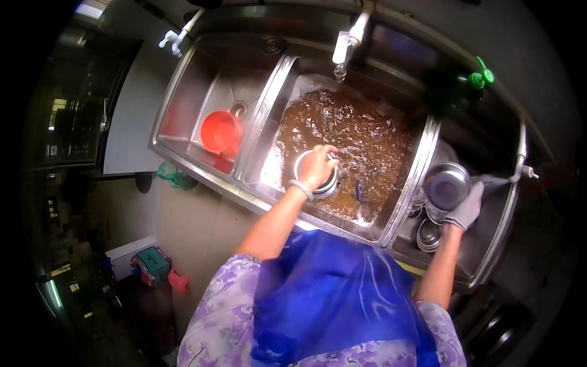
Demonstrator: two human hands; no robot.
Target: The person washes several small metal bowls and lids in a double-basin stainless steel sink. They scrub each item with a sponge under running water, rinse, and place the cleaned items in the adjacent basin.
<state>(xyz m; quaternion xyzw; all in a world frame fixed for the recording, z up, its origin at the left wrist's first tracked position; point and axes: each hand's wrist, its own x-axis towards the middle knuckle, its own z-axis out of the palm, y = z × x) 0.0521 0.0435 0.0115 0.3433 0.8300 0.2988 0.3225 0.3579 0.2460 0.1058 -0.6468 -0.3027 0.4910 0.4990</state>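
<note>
My bare left hand [317, 166], with a pale band at the wrist, reaches over a round steel container [328, 184] in the middle sink. Its fingers curl at the container's far right rim and appear to grip it. Brown, rippling water [353, 133] surrounds the container. Over the right sink [481, 234], my right hand [467, 208] wears a grey glove and holds a steel bowl [447, 183] by its side. Water sprays from the white tap [520, 167] towards that bowl and glove. Below the bowl, more steel bowls [429, 235] lie in the right sink.
A red plastic dipper [221, 131] sits in the left sink [183, 110] near the drain. Over the middle sink hangs a white tap [341, 48]; another tap [175, 40] is at upper left. A green-topped bottle [477, 81] stands behind, and steel dividers [415, 179] separate the basins.
</note>
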